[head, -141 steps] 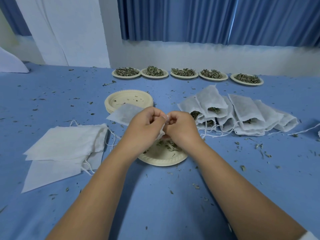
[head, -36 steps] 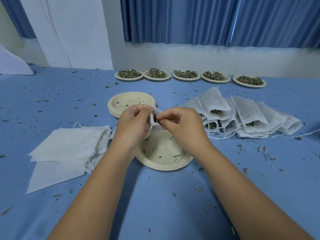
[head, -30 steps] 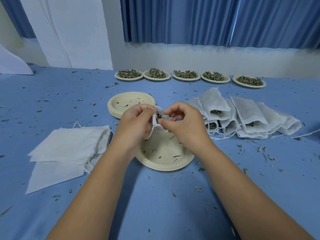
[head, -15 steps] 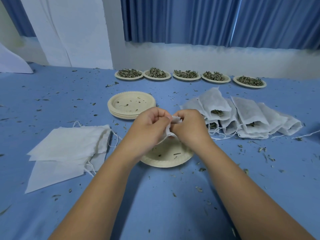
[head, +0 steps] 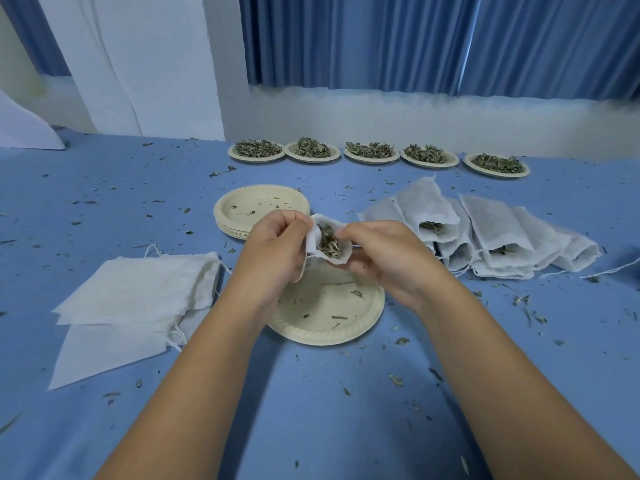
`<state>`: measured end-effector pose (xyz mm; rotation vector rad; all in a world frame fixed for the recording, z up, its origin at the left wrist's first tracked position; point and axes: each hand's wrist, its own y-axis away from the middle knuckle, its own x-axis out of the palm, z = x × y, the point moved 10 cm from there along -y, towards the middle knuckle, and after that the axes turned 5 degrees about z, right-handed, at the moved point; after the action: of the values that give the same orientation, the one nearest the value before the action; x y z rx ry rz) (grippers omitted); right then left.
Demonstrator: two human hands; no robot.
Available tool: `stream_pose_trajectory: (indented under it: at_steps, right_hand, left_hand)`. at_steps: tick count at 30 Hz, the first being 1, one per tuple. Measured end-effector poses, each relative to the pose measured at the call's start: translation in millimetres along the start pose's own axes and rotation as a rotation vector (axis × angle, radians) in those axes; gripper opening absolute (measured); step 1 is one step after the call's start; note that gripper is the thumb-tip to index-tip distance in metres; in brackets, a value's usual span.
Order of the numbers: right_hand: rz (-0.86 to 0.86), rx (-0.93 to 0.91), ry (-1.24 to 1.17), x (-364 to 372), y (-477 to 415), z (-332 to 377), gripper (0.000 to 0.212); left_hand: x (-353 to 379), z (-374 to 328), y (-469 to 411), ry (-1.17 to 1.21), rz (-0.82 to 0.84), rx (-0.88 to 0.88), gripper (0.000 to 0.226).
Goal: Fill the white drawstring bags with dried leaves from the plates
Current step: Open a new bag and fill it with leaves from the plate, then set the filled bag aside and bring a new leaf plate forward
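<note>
Above the near, almost bare plate [head: 311,329], left hand [head: 273,252] and right hand [head: 389,259] each pinch the rim of the open bag [head: 312,240], leaves [head: 329,243] heaped at its mouth. A tilt or slipped pinch could spill them onto the tabletop [head: 329,410].

Matt cloth and paper pulp, nothing glossy.
The drawstring bag [head: 312,238] you hold is thin, matt white non-woven cloth, slightly fuzzy, like the flat bags [head: 138,296] and filled bags [head: 491,223]. Its dried leaves [head: 329,242] look rough and crumbly. Your near plate [head: 329,325] and the plate stack [head: 227,216] are matt cream moulded paper pulp with ribbed rims. The tablecloth [head: 311,410] is smooth blue fabric.
</note>
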<state>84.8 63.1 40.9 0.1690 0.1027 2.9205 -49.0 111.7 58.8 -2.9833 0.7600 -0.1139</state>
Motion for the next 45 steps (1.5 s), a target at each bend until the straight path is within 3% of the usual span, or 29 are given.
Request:
stream_pose_trajectory:
  at_steps: [8,14,18,22,25,29,37,42,45]
  right_hand:
    - [-0.149,-0.135,0.284,-3,8,10,0.015]
    - [-0.299,-0.139,0.532,-7,5,12,0.031]
    - [-0.216,-0.117,0.389,-6,6,10,0.017]
    - [-0.053,0.176,0.157,-2,11,-11,0.030]
    - [0.073,0.222,0.005,11,18,-11,0.037]
    - [-0.092,0.064,-0.017,-14,23,5,0.029]
    - [-0.470,-0.343,0.140,-112,58,65,0.027]
    - [-0.799,-0.519,0.662,-166,83,113,0.020]
    - [-0.847,-0.407,1.022,-181,70,111,0.025]
  left_hand:
    - [7,-4,2,-0.016,0.046,0.025,0.019]
    - [34,-5,11,-0.041,0.236,0.033,0.022]
    - [19,-12,7,-0.032,0.104,0.103,0.020]
    - [1,-4,0,-0.074,-0.055,0.102,0.017]
    - [15,-7,3,-0.168,-0.019,0.172,0.017]
    - [54,-5,11,-0.280,0.077,0.242,0.015]
    - [132,-38,-6,-0.361,0.076,0.384,0.006]
    - [139,-33,-18,-0.267,-0.034,0.360,0.014]
    - [135,-12,-27,-0.206,-0.047,0.253,0.015]
